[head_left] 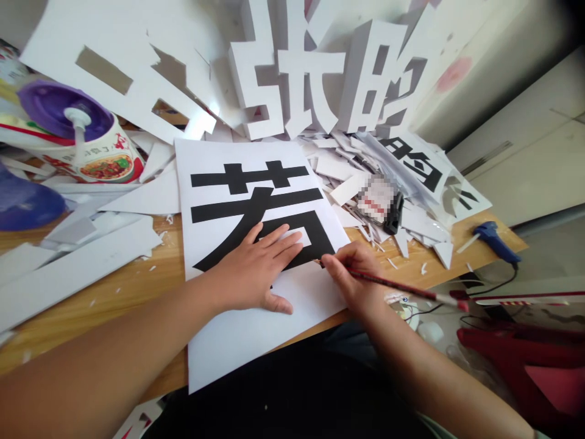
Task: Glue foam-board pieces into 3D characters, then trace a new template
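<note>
Both forearms come in from the near edge. Left hand (256, 274) lies flat, fingers spread, pressing down on a white sheet (256, 329) printed with a big black character (260, 201). Right hand (354, 274) is closed around a red pencil (402, 288), tip touching the sheet's right edge beside the character's lower stroke. Sheet sits mid-tabletop, near corner hanging over the edge.

Wooden tabletop (114, 292) is littered with white offcuts (82, 256) and small chips. Far side: tall white foam-board characters (292, 85) standing upright, with a heap of scraps (365, 158) just in front. Far left: instant noodle cup (86, 137) with a purple lid and a white fork on top. Far right corner: blue glue gun (496, 239), cable dropping off the edge. Pale cabinet (525, 140) beyond, red object (525, 360) down on the floor at right.
</note>
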Demonstrator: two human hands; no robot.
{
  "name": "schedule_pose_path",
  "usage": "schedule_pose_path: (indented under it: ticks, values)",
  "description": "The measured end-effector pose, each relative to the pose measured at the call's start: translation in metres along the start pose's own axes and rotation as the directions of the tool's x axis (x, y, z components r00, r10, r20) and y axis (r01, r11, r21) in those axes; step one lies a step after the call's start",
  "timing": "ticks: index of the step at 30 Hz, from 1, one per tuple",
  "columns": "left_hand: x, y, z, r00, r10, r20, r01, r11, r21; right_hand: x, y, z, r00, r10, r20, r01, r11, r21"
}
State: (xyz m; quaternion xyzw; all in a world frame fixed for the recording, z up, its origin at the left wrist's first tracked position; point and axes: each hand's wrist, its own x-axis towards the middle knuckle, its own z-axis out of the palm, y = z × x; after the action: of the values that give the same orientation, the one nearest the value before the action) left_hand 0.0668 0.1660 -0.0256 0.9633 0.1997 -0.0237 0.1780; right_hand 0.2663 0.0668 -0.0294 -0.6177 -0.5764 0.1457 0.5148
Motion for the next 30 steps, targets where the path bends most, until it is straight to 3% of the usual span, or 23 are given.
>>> schedule_pose_path:
  ticks: [4,7,11,15,17,30]
  values:
    - [-0.001,-0.001,-0.006,1.000,-0.013,0.004,0.013,0.996,-0.085,-0.014,-0.021,0.009,0.973,-0.028,0.230,-0.003,0.991,0.134]
    - [-0.001,-0.003,-0.012,0.999,-0.015,0.039,0.020,0.988,-0.150,-0.019,-0.025,0.013,0.945,-0.011,0.327,-0.048,0.984,0.172]
    - [0.000,-0.007,-0.015,0.998,-0.004,0.056,0.015,0.979,-0.202,-0.024,-0.022,0.014,0.950,-0.015,0.310,-0.006,0.998,0.066]
    - [0.001,-0.007,-0.015,0.999,0.003,0.048,0.006,0.983,-0.183,-0.027,-0.024,0.018,0.917,-0.225,0.329,0.216,0.974,0.062]
    - [0.001,-0.007,-0.015,0.999,0.004,0.040,0.003,0.984,-0.177,-0.027,-0.027,0.019,0.896,-0.282,0.342,0.271,0.959,0.081]
    - [0.000,-0.007,-0.014,0.999,0.001,0.041,0.006,0.986,-0.165,-0.025,-0.032,0.022,0.857,-0.371,0.356,0.368,0.926,0.080]
